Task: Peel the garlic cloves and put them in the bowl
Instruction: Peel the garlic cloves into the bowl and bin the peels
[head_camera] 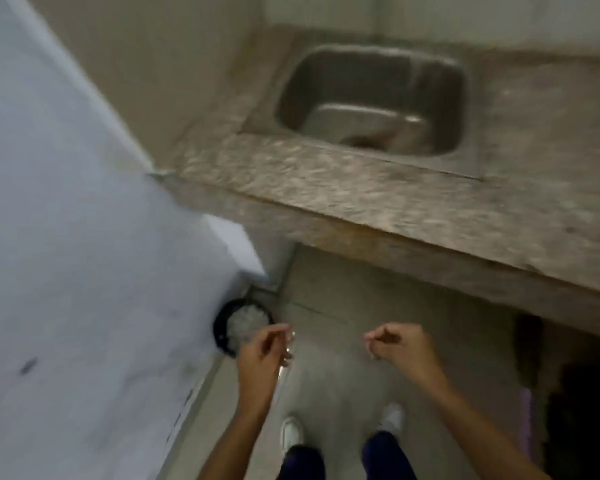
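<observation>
Head view, looking down over a kitchen corner; heavy motion blur throughout. You stood on a pale tiled floor (343, 299) with both hands raised in front of you, well short of the counter. Your left hand (260, 355) had its fingers curled and drawn together near the thumb, and a thin, glinting sliver showed at the fingertips; whether that was garlic skin or something else could not be told. Your right hand (400, 346) was loosely curled, fingertips tucked toward the thumb, and nothing clearly showed in it; whether it pinched anything small could not be told.

Just beyond the left hand, on the floor against a large white appliance (66, 202), stood a round black bin (222, 327) with pale, crumpled contents. Judged from that placement, you were probably dropping peelings, which would explain the hands hanging low over the floor.

No garlic cloves and no bowl could be seen; where they lay was not shown.

The countertop (326, 192) was speckled brown-grey stone with a thick, squared front edge. Set into it was a stainless-steel sink (440, 84), rectangular with rounded corners, its basin dull and smooth. White shoes (291, 434) and dark trouser legs showed at the bottom edge.
</observation>
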